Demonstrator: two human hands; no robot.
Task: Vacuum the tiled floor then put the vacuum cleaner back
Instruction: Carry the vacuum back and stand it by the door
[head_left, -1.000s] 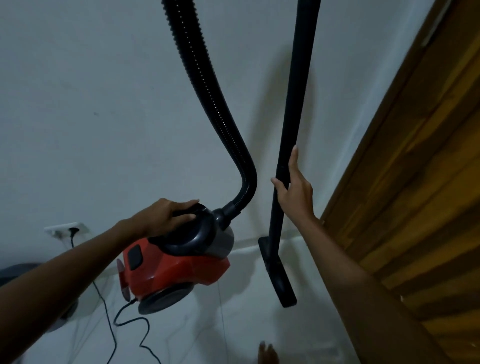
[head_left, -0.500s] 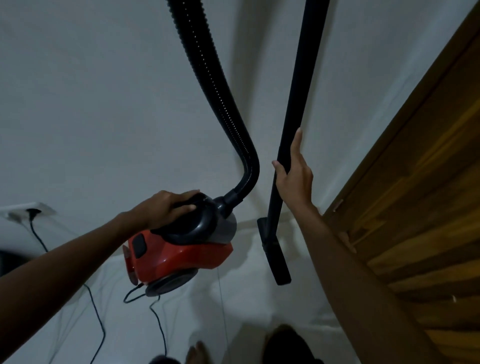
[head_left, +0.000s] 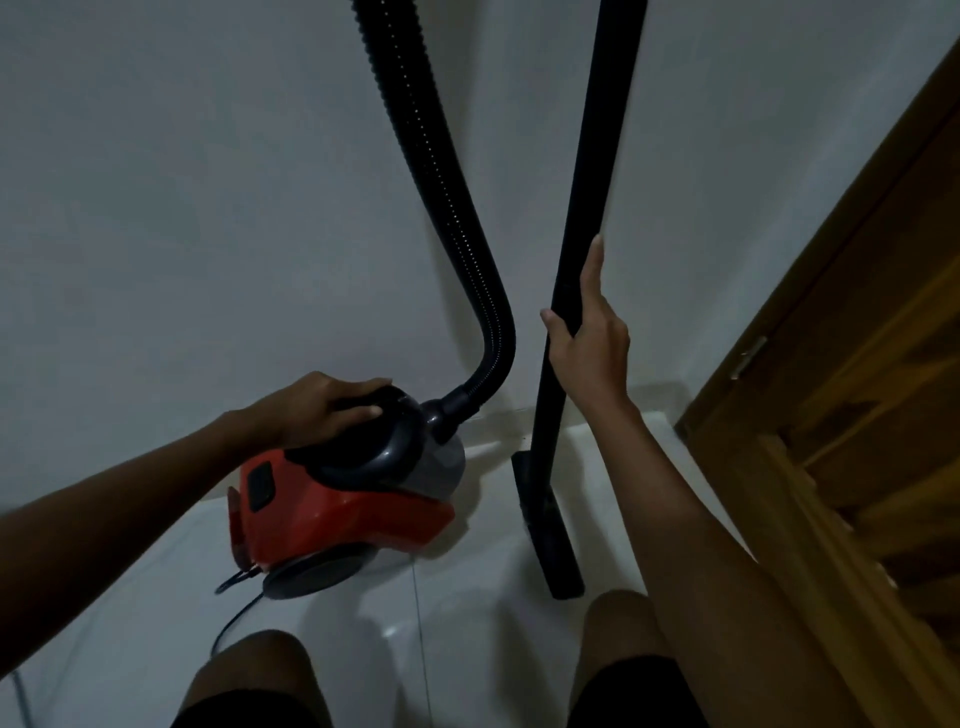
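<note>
A red and grey canister vacuum cleaner (head_left: 343, 509) sits low over the white tiled floor (head_left: 467, 639) close to the wall. My left hand (head_left: 322, 410) is closed on its black top handle. A ribbed black hose (head_left: 441, 182) rises from the canister's front out of view. To its right a black wand (head_left: 582, 249) stands nearly upright, its floor nozzle (head_left: 550, 535) down on the tiles. My right hand (head_left: 587, 343) holds the wand at mid height, thumb around it and index finger stretched along it.
A white wall (head_left: 208, 208) is directly ahead. A wooden door and frame (head_left: 852, 364) fill the right side. A black power cord (head_left: 234, 618) trails from the canister's rear toward the lower left. My knees (head_left: 260, 670) show at the bottom edge.
The vacuum and wand have come down toward the floor near the wall. The view has tipped down: the wall socket has left the frame and my knees have appeared.
</note>
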